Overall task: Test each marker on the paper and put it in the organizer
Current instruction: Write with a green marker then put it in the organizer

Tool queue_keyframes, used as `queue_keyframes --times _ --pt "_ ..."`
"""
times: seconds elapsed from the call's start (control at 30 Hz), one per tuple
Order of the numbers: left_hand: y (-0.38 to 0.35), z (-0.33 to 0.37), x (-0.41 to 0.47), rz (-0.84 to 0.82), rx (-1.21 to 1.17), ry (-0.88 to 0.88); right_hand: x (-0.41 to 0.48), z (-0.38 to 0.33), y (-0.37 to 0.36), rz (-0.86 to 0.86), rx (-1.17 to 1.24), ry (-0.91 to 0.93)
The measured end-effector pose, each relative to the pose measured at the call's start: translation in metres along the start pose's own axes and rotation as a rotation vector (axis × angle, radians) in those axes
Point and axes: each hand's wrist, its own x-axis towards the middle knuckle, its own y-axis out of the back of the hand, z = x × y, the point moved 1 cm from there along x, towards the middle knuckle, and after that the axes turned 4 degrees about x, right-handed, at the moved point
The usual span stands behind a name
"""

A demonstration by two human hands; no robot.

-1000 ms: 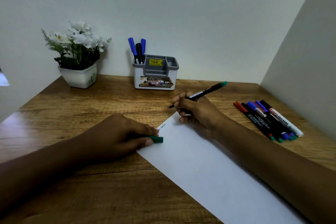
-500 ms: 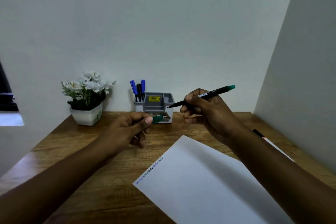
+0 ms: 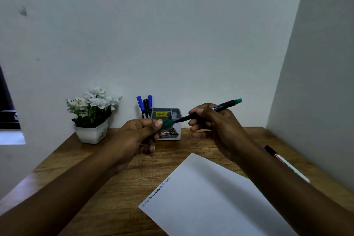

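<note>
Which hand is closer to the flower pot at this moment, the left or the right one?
Left. The left hand, holding the green cap, is just right of the flower pot. The right hand, holding the marker, is farther right, past the organizer.

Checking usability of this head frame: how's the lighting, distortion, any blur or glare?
Head view: dim, flat light with a bluish-grey cast. Wide-angle stretch makes the wall corner lean and the forearms balloon at the lower edge. The hands, left and right, and the green marker are reasonably sharp. Mild sheen on the desk at left. Writing on the paper is too small to read.
</note>
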Motion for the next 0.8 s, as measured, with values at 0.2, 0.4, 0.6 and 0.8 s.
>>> queue_keyframes --times 0.2,0.4,0.6,0.8 --pt "-0.005 0.006 -0.006 -0.066 0.031 0.024 -0.004 0.006 -0.008 -0.110 -0.076 0.015" --pt "-0.010 0.013 -0.010 -0.077 0.030 -0.019 -0.010 0.008 -0.013 -0.132 -0.087 0.122" --pt "-0.013 0.014 -0.008 -0.055 -0.001 -0.085 -0.010 0.004 -0.013 -0.169 -0.039 0.110" --pt "0.008 -0.016 0.018 0.155 -0.102 -0.027 -0.002 0.006 0.004 -0.102 -0.060 0.086"
